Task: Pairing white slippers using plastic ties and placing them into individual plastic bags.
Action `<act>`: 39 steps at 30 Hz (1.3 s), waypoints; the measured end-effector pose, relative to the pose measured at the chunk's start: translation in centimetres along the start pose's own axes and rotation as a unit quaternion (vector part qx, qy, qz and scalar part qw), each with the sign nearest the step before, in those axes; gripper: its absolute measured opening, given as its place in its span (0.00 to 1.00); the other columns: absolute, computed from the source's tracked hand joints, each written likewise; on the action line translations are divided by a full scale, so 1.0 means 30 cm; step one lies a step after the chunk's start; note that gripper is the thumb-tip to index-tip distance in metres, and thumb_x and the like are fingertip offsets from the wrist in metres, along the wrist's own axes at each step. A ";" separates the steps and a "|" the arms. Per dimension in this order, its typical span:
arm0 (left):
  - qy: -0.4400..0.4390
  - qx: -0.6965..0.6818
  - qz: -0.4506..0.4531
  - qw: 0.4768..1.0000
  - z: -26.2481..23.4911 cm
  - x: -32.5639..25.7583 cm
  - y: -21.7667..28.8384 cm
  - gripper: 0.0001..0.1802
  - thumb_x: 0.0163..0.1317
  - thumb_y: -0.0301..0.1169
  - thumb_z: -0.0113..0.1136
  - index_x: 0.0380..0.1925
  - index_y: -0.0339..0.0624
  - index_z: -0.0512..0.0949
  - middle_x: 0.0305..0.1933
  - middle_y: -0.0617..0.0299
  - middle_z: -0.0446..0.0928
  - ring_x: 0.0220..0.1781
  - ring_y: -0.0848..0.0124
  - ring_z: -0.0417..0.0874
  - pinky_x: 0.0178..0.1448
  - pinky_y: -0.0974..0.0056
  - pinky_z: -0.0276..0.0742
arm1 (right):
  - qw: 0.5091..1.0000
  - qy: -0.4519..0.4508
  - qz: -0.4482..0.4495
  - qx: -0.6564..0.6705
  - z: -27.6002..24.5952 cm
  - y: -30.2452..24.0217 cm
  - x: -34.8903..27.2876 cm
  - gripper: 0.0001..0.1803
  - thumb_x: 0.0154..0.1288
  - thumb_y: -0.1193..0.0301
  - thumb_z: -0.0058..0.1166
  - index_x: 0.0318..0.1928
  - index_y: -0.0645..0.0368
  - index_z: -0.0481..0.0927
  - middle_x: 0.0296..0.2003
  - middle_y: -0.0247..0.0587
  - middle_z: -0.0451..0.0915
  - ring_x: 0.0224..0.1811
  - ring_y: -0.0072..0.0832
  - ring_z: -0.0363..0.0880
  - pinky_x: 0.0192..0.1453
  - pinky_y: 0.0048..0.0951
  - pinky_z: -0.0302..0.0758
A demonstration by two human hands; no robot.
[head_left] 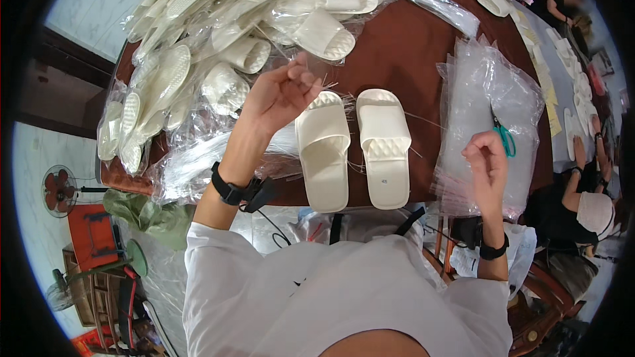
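A pair of cream slippers lies side by side in front of me: the left slipper [324, 172] and the right slipper [385, 165], toes pointing away. Thin clear strands [331, 84] stick out around their toes and sides. My left hand [286, 92] hovers at the left slipper's toe with fingers curled together; the strands show by its fingertips, but I cannot make out what it holds. Over a stack of clear plastic bags [463, 112] on the right, my right hand [488, 158] is closed, its fingertips pinched, with nothing recognisable in it. Teal-handled scissors [504, 139] lie beside that hand.
Many bagged cream slippers [245, 53] are heaped on the brown table [410, 46] at left and back. A bundle of clear strands [218, 158] lies near the left edge. A long clear plastic roll [423, 0] lies behind. Other people work at a grey table [562, 92] to the right.
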State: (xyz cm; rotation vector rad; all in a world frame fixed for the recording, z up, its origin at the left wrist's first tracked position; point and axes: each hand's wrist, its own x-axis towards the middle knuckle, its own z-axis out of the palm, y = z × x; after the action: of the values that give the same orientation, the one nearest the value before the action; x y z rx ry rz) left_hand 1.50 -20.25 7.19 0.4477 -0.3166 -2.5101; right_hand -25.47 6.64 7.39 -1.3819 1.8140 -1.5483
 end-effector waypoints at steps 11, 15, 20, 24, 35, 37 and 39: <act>-0.003 0.201 -0.018 0.979 -0.064 -0.328 -0.082 0.12 0.74 0.34 0.43 0.47 0.37 0.70 0.19 0.72 0.60 0.20 0.78 0.61 0.35 0.69 0.70 | 0.931 0.041 0.130 0.339 0.019 -0.055 -0.026 0.06 0.67 0.72 0.51 0.33 0.57 0.68 0.36 0.37 0.76 0.43 0.29 0.79 0.48 0.32 0.77; 0.069 0.346 -0.102 0.930 -0.041 -0.390 -0.201 0.12 0.72 0.33 0.43 0.46 0.36 0.69 0.18 0.72 0.59 0.17 0.79 0.57 0.29 0.71 0.65 | 0.908 -0.106 0.088 0.395 0.022 -0.095 0.002 0.08 0.66 0.72 0.51 0.32 0.58 0.67 0.31 0.39 0.76 0.37 0.28 0.81 0.43 0.29 0.81; 0.141 0.299 -0.129 0.935 -0.130 -0.388 -0.332 0.11 0.72 0.33 0.43 0.46 0.36 0.68 0.18 0.71 0.59 0.17 0.81 0.54 0.21 0.71 0.55 | 0.937 -0.165 0.199 0.235 0.099 -0.225 0.041 0.06 0.66 0.74 0.49 0.33 0.59 0.67 0.29 0.36 0.75 0.30 0.21 0.78 0.32 0.22 0.79; 0.160 0.288 -0.113 0.937 -0.149 -0.337 -0.352 0.11 0.74 0.33 0.41 0.46 0.38 0.67 0.17 0.70 0.58 0.15 0.80 0.55 0.18 0.72 0.53 | 0.951 -0.236 0.168 0.107 0.172 -0.265 0.101 0.06 0.69 0.75 0.48 0.34 0.60 0.67 0.30 0.30 0.73 0.26 0.15 0.69 0.28 0.20 0.69; 0.155 0.244 -0.016 0.957 -0.157 -0.206 -0.392 0.10 0.73 0.33 0.43 0.47 0.41 0.70 0.24 0.64 0.70 0.14 0.79 0.60 0.19 0.71 0.60 | 0.965 -0.238 -0.021 -0.105 0.542 0.101 0.364 0.09 0.64 0.69 0.55 0.37 0.62 0.75 0.29 0.43 0.80 0.29 0.33 0.78 0.36 0.34 0.73; 0.154 0.258 -0.001 0.954 -0.162 -0.187 -0.399 0.11 0.72 0.32 0.43 0.47 0.39 0.69 0.24 0.62 0.71 0.14 0.79 0.61 0.19 0.71 0.62 | 0.962 -0.248 -0.039 -0.104 0.576 0.138 0.371 0.09 0.65 0.69 0.55 0.38 0.63 0.76 0.29 0.41 0.79 0.30 0.29 0.77 0.37 0.31 0.74; 0.154 0.271 0.014 0.950 -0.159 -0.173 -0.412 0.11 0.71 0.31 0.43 0.47 0.37 0.69 0.25 0.60 0.72 0.14 0.78 0.63 0.19 0.70 0.65 | 0.958 -0.255 -0.060 -0.116 0.598 0.167 0.373 0.09 0.64 0.69 0.55 0.37 0.63 0.78 0.30 0.41 0.81 0.31 0.29 0.79 0.38 0.32 0.74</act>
State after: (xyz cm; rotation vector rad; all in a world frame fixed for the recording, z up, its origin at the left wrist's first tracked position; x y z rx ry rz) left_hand 1.33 -7.84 0.19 1.0273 -0.8832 -2.2525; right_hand -18.36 -12.70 0.46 -1.8253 1.6396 -0.9200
